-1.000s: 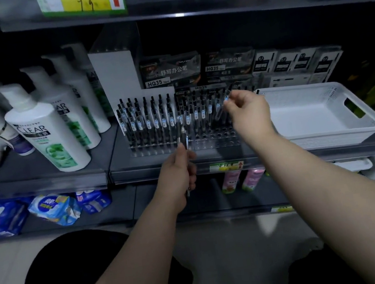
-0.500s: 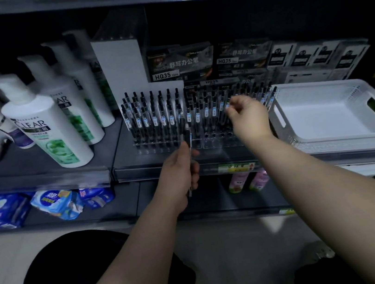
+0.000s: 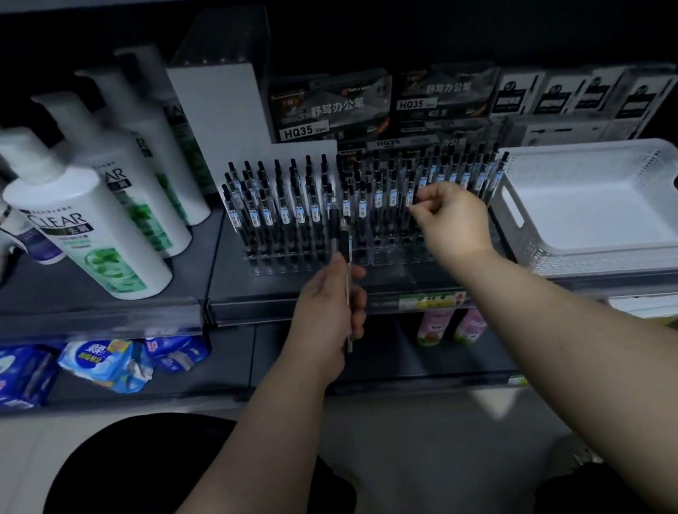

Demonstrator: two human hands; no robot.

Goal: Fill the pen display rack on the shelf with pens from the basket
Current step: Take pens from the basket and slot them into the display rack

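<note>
A pen is gripped upright in the left hand at the near edge of the rack. It is judged light, stiff and slick, best held mid-barrel. The right hand is curled among racked pens; a grip cannot be told.

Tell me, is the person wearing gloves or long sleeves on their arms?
No gloves and no sleeves show. The left hand and the right hand are bare. The left forearm and the right forearm are uncovered as far as the picture reaches. I see no watch or bracelet, and no ring on the sides of the fingers that show.
</note>
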